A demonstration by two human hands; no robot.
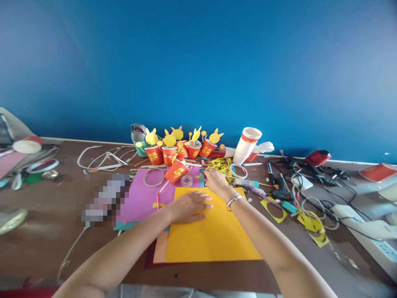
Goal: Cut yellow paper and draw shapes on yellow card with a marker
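My left hand (pixel 191 206) lies flat, fingers spread, on a yellow-orange sheet of paper (pixel 214 236). Beyond the sheet's far edge, my right hand (pixel 216 182) has its fingers curled together; whatever they may hold is hidden. Close to its left are a roll of clear tape (pixel 186 180) and a tipped red paper cup (pixel 176 171) with a straw, both on purple paper (pixel 139 198). Yellow paper scraps (pixel 221 166) lie just past the right hand. A larger tape ring (pixel 154 177) rests on the purple paper.
Red cups with yellow paper rabbit figures (pixel 169 155) stand along the wall, beside a white cup stack (pixel 246 147). Rightward lie a glue gun (pixel 281 188), tangled cables, cut yellow scraps (pixel 274 210) and a power strip (pixel 369 236). A blurred-out device (pixel 105 200) sits left.
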